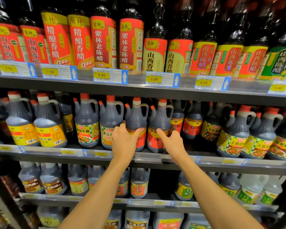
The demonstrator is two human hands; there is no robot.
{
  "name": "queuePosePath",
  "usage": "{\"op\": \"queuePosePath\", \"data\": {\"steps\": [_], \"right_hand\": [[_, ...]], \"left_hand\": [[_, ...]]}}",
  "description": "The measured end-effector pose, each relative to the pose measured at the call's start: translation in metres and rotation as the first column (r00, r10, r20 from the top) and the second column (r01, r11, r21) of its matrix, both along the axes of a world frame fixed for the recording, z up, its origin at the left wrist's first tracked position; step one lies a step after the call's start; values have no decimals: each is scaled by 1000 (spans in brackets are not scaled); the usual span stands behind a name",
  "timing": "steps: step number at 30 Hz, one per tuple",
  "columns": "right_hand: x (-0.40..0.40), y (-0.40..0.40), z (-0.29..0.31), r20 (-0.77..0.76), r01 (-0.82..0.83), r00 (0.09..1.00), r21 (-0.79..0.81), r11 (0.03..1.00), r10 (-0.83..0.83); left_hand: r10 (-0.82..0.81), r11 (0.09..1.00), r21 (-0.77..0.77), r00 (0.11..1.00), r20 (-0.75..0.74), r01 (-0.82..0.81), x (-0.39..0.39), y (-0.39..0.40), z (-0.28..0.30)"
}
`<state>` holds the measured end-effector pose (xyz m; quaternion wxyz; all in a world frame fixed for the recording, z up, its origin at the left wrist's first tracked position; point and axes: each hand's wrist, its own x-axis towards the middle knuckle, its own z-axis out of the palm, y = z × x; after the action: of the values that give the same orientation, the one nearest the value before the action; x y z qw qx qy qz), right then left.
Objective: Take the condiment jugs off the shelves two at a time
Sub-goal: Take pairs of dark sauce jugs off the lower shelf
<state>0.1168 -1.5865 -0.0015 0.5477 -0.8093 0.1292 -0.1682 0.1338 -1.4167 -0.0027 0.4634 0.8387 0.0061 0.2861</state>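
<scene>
Left hand (124,138) gripping dark red-labelled jug (136,123), right hand (170,138) grasping its twin (160,124), orange caps

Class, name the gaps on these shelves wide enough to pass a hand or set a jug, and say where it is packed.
One dark gap on the lower shelf, between the red-label jug and the green-label jug. The middle shelf and top row are packed, jugs side by side.

Two bare forearms, left hand (123,139), right hand (172,140) (no sleeves visible), seemingly no rings
</scene>
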Motion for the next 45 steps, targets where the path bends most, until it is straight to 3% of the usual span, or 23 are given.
{"op": "queuePosePath", "data": {"steps": [10,27,35,42,45], "right_hand": [[0,1,2,65,25,998,0,1000,-25],[-20,-3,10,-85,-27,996,-60,998,22],[-53,-5,6,7,-65,998,-106,992,66],[-105,3,-19,15,-56,998,-136,989,59],[-129,14,-39,-55,-82,996,-179,980,73]], "left_hand": [[-2,1000,-10,1000,14,2,-1,1,0],[-80,997,-28,996,-50,79,-5,6,4],[-91,974,199,993,-80,106,-27,32,-13],[-362,881,303,930,-66,364,-65,59,-28],[-447,815,342,883,-145,469,-84,71,-42]]}}
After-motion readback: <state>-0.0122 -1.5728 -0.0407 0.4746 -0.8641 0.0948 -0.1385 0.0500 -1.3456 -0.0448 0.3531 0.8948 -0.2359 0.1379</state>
